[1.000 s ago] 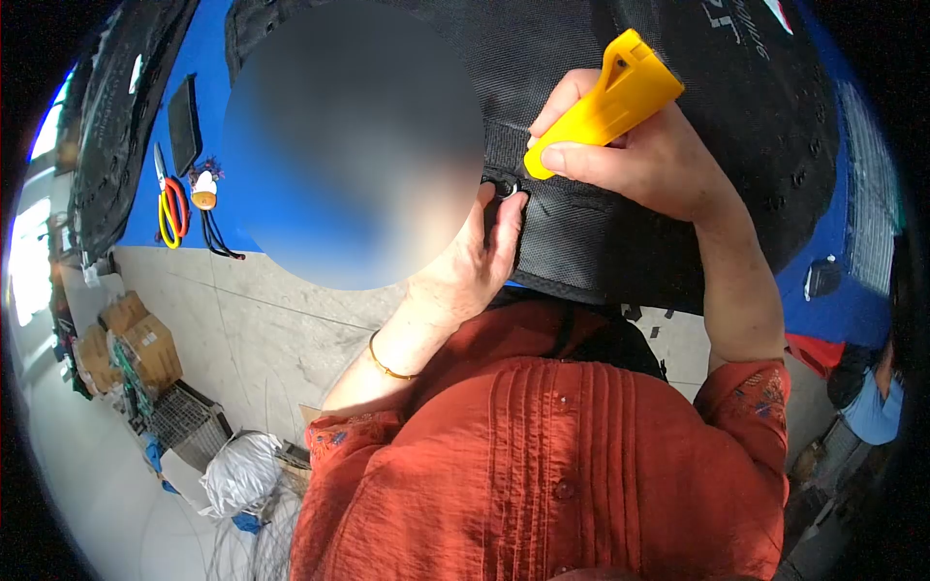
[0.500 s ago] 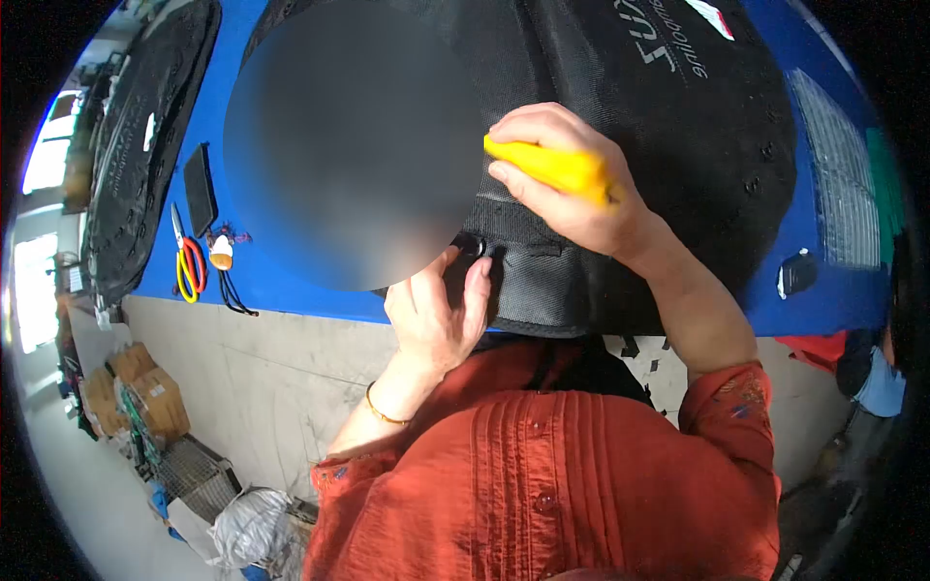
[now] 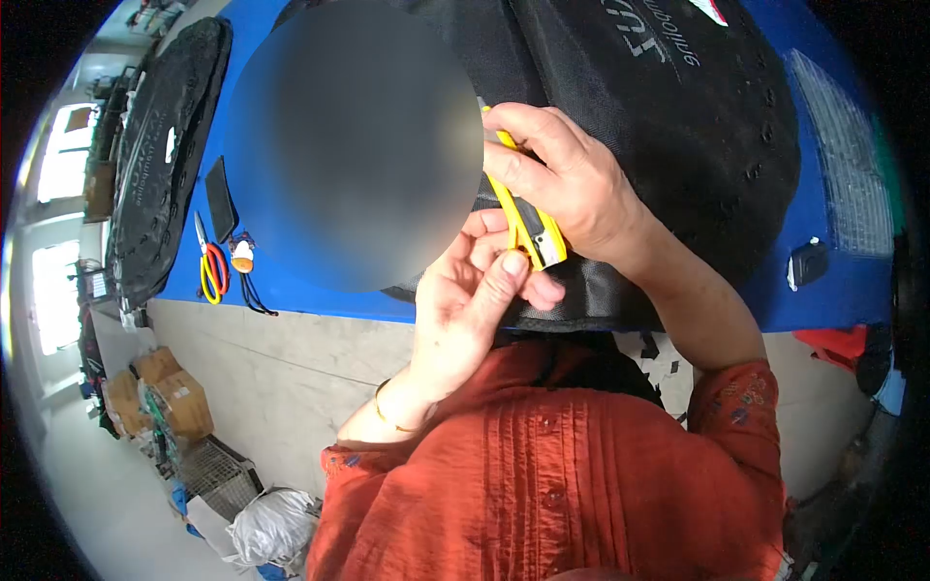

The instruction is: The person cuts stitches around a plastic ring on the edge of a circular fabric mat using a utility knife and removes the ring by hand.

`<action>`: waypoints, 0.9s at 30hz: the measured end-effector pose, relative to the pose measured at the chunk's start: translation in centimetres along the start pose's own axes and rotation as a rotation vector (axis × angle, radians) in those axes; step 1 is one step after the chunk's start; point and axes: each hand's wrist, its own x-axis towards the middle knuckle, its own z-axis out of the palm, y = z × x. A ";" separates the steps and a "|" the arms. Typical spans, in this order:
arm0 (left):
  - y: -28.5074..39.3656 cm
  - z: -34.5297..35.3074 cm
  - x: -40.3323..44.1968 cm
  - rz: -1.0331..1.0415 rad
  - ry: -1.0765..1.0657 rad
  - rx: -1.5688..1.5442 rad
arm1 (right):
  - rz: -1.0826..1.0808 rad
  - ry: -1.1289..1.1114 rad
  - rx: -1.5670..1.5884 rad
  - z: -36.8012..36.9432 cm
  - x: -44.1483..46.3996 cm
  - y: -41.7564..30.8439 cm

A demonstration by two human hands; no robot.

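A yellow cutter-like tool (image 3: 513, 198) is held between both hands, over black fabric (image 3: 668, 155) that lies on the blue table. My right hand (image 3: 572, 174) grips its upper part, close to the edge of a round blurred patch. Thumb and fingers of my left hand (image 3: 475, 281) pinch its lower end, where a dark and silvery part shows. The blurred patch hides whatever lies left of the tool's upper tip. White lettering is visible on the fabric at the upper right.
Scissors (image 3: 210, 261), a dark phone-like slab (image 3: 221, 198) and a small corded object (image 3: 242, 257) lie on the blue table (image 3: 291, 300) at left. Another black fabric piece (image 3: 160, 165) lies farther left. Clear plastic strips (image 3: 843, 150) and a small black object (image 3: 807, 263) are at right.
My left hand has left the small dark ring on the fabric and taken hold of the yellow tool's lower end. The tool has turned from slanting sideways to pointing up and away in my right hand.
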 end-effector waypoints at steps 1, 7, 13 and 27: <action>-0.2 -0.1 0.2 -0.014 0.010 -0.065 | -0.004 0.006 -0.001 0.0 -0.1 0.1; 0.0 -0.3 0.7 0.090 0.073 -0.041 | 0.493 0.096 0.432 0.7 -0.1 0.2; -0.3 -1.5 1.8 0.190 0.151 0.043 | 0.839 -0.339 1.304 -1.1 0.7 -1.0; -1.8 -1.0 2.3 0.235 0.172 0.062 | 0.999 -0.196 1.149 0.1 0.2 -2.5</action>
